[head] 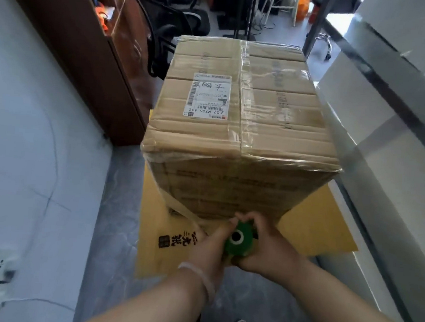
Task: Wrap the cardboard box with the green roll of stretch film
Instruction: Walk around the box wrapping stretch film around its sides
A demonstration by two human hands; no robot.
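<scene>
Both bare forearms stretched forward and down, converging low in front. The left hand and right hand gripped the green roll from either side, fingers curled round it. A pale band circled the left wrist.

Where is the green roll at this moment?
Head view, low centre: the green roll is held between the left hand and right hand, just in front of the box's near lower edge, above the yellow sheet.
</scene>
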